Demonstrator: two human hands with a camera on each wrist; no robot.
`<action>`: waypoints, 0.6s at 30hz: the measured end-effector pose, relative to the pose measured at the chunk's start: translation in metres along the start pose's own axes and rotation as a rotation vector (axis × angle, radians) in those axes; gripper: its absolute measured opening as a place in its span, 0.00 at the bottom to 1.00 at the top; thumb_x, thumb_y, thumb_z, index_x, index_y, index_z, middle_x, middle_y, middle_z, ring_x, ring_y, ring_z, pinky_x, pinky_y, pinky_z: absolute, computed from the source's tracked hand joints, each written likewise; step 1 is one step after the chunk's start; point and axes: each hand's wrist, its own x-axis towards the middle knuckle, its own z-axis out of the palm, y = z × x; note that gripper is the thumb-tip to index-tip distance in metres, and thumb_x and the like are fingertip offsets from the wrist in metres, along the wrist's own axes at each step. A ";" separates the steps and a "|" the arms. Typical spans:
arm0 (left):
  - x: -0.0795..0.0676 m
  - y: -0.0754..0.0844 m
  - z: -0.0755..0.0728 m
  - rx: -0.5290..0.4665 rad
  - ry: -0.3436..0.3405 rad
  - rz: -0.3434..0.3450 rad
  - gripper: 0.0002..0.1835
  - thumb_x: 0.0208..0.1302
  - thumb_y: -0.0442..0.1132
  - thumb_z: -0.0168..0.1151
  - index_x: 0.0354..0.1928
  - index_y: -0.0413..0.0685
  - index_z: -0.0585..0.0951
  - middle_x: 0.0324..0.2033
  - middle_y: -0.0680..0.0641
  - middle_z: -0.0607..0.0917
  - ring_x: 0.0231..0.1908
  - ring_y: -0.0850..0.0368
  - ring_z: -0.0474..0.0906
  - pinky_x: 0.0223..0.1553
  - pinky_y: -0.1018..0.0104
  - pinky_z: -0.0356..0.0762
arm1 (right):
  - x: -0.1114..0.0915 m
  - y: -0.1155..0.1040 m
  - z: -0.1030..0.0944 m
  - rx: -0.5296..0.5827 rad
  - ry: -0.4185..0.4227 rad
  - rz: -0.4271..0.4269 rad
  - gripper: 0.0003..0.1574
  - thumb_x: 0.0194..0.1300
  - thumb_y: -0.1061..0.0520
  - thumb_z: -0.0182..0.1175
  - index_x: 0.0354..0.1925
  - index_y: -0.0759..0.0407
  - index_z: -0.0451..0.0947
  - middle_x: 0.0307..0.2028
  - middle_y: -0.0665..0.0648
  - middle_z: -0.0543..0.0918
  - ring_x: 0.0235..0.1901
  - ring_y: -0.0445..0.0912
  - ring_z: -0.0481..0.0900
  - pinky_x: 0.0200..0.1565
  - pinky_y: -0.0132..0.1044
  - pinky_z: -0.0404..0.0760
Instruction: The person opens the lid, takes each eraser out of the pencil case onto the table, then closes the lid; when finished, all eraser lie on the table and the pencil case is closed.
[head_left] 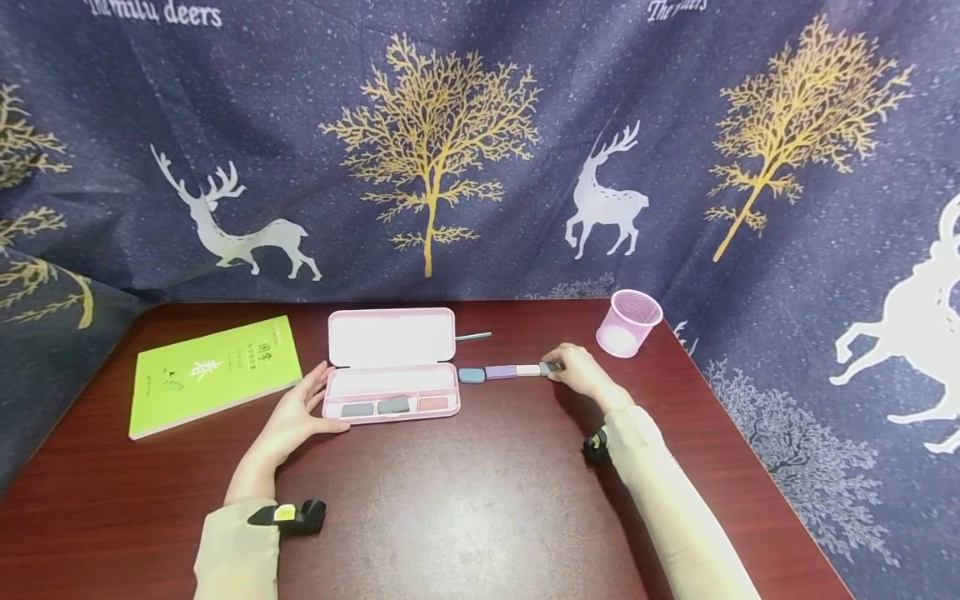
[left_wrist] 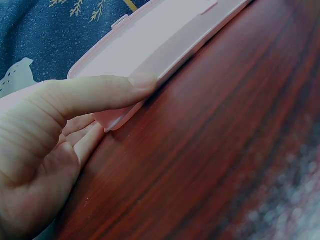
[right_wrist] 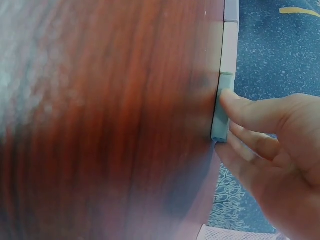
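Note:
A pink pencil case [head_left: 391, 382] lies open, its lid [head_left: 392, 337] leaning back. My left hand [head_left: 294, 417] holds its left end, thumb along the front corner and fingers at the side; in the left wrist view the thumb [left_wrist: 107, 92] lies over the case's edge [left_wrist: 170, 70]. Inside its front compartment are two grey eraser-like blocks [head_left: 357, 410] and a pink block [head_left: 432, 403]. Right of the case runs a row of blocks: blue [head_left: 472, 375], purple [head_left: 501, 372], pale pink [head_left: 528, 370] and grey-green. My right hand [head_left: 581, 373] pinches the grey-green block [right_wrist: 220, 112] at the row's right end.
A light green book [head_left: 217, 375] lies left of the case. Behind the blue block is a thin teal stick [head_left: 474, 337], partly hidden by the lid. A pink mesh cup [head_left: 628, 323] stands at the back right. A patterned cloth [head_left: 487, 167] hangs behind the brown table [head_left: 465, 500].

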 end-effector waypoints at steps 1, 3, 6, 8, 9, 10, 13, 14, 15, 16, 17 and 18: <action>0.000 0.000 0.000 -0.002 0.002 -0.004 0.64 0.46 0.39 0.79 0.77 0.40 0.43 0.75 0.35 0.52 0.73 0.36 0.53 0.69 0.49 0.59 | 0.000 0.000 0.000 -0.007 -0.005 0.003 0.14 0.55 0.68 0.66 0.43 0.69 0.84 0.39 0.65 0.84 0.41 0.57 0.82 0.49 0.52 0.82; 0.000 0.001 0.000 -0.003 0.000 -0.004 0.64 0.46 0.39 0.79 0.77 0.40 0.43 0.75 0.35 0.52 0.73 0.35 0.53 0.69 0.49 0.59 | 0.000 0.000 0.000 -0.012 -0.005 0.006 0.15 0.55 0.68 0.66 0.43 0.69 0.83 0.39 0.65 0.84 0.41 0.57 0.82 0.49 0.51 0.82; 0.001 0.001 -0.001 0.000 0.001 -0.009 0.64 0.47 0.40 0.79 0.77 0.40 0.43 0.75 0.35 0.52 0.73 0.36 0.53 0.69 0.48 0.59 | 0.001 0.001 0.001 0.004 0.019 0.001 0.14 0.57 0.67 0.66 0.44 0.70 0.83 0.39 0.65 0.84 0.42 0.57 0.82 0.49 0.51 0.82; 0.002 0.001 0.000 0.003 0.000 -0.010 0.64 0.47 0.40 0.79 0.77 0.40 0.43 0.75 0.35 0.52 0.73 0.35 0.53 0.69 0.47 0.59 | 0.002 0.000 0.001 0.019 0.049 -0.010 0.14 0.58 0.67 0.65 0.44 0.70 0.83 0.39 0.65 0.84 0.42 0.58 0.83 0.49 0.52 0.82; 0.002 0.001 0.000 0.003 0.000 -0.009 0.64 0.47 0.40 0.79 0.77 0.40 0.44 0.75 0.35 0.52 0.73 0.35 0.53 0.69 0.47 0.59 | 0.003 -0.001 0.001 0.034 0.064 -0.012 0.13 0.58 0.67 0.64 0.44 0.70 0.83 0.39 0.65 0.84 0.43 0.58 0.83 0.50 0.52 0.82; 0.002 0.001 0.000 0.001 0.001 -0.009 0.63 0.47 0.40 0.79 0.77 0.40 0.44 0.75 0.35 0.52 0.73 0.35 0.53 0.69 0.47 0.59 | 0.004 -0.002 0.001 0.043 0.081 -0.016 0.13 0.58 0.68 0.64 0.43 0.71 0.83 0.39 0.65 0.84 0.43 0.58 0.83 0.50 0.52 0.82; 0.002 0.000 -0.001 -0.004 -0.002 -0.005 0.64 0.47 0.40 0.79 0.77 0.39 0.43 0.75 0.35 0.52 0.73 0.35 0.53 0.69 0.47 0.59 | 0.008 -0.009 0.002 0.063 0.122 -0.025 0.12 0.59 0.68 0.63 0.43 0.70 0.83 0.39 0.65 0.84 0.43 0.58 0.83 0.51 0.52 0.81; 0.002 0.000 -0.001 -0.008 0.001 -0.007 0.64 0.46 0.40 0.79 0.77 0.39 0.44 0.75 0.35 0.52 0.73 0.35 0.53 0.69 0.48 0.59 | 0.010 -0.013 0.002 0.067 0.133 -0.028 0.11 0.59 0.68 0.63 0.42 0.69 0.83 0.39 0.64 0.84 0.43 0.58 0.83 0.51 0.52 0.82; 0.001 -0.001 -0.001 -0.009 0.000 -0.005 0.64 0.46 0.40 0.79 0.77 0.39 0.44 0.75 0.35 0.52 0.73 0.35 0.53 0.69 0.48 0.60 | 0.011 -0.017 0.002 0.071 0.144 -0.029 0.11 0.59 0.68 0.63 0.42 0.69 0.84 0.39 0.64 0.84 0.43 0.57 0.83 0.50 0.51 0.82; 0.001 -0.001 -0.001 -0.009 0.000 -0.005 0.64 0.46 0.40 0.79 0.77 0.39 0.43 0.75 0.35 0.52 0.73 0.35 0.53 0.69 0.48 0.60 | 0.013 -0.021 0.003 0.076 0.153 -0.032 0.10 0.60 0.68 0.63 0.42 0.68 0.84 0.38 0.63 0.84 0.42 0.56 0.83 0.50 0.50 0.82; 0.001 -0.001 -0.001 -0.008 0.000 -0.005 0.64 0.46 0.40 0.79 0.77 0.39 0.43 0.75 0.35 0.52 0.73 0.35 0.53 0.69 0.48 0.60 | 0.014 -0.025 0.003 0.084 0.161 -0.034 0.09 0.60 0.67 0.63 0.41 0.68 0.84 0.38 0.63 0.84 0.41 0.56 0.84 0.49 0.50 0.83; 0.001 -0.002 -0.001 -0.008 0.001 -0.005 0.64 0.46 0.40 0.79 0.77 0.39 0.43 0.75 0.35 0.52 0.73 0.35 0.53 0.69 0.48 0.60 | 0.016 -0.030 0.004 0.090 0.169 -0.036 0.09 0.61 0.67 0.63 0.41 0.67 0.84 0.37 0.62 0.84 0.40 0.55 0.84 0.48 0.49 0.83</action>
